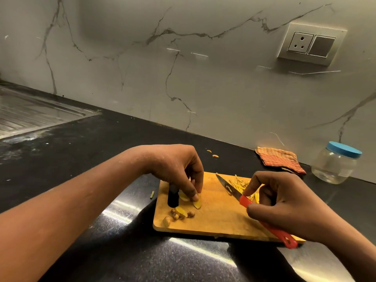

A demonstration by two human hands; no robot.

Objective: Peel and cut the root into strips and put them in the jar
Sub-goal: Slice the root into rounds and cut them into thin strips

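Some strips (241,185) hide behind the right hand (284,202) gripping the knife (230,189).

The left hand (179,169) covers part of the root slices (197,204), and the right hand (284,206) hides the middle of the knife (244,202) and some strips (241,185). The draining board (30,115) runs off the left edge.

Our left forearm reaches in from the lower left, wrist bent down. Our left hand (177,167) arches over with fingers curled downward; thumb and forefinger seem to pinch a root slice (197,204), though the fingertips hide the contact. Our right hand (284,206) enters from the lower right, fingers curled round the knife (244,202) handle, forefinger stretched toward the blade.
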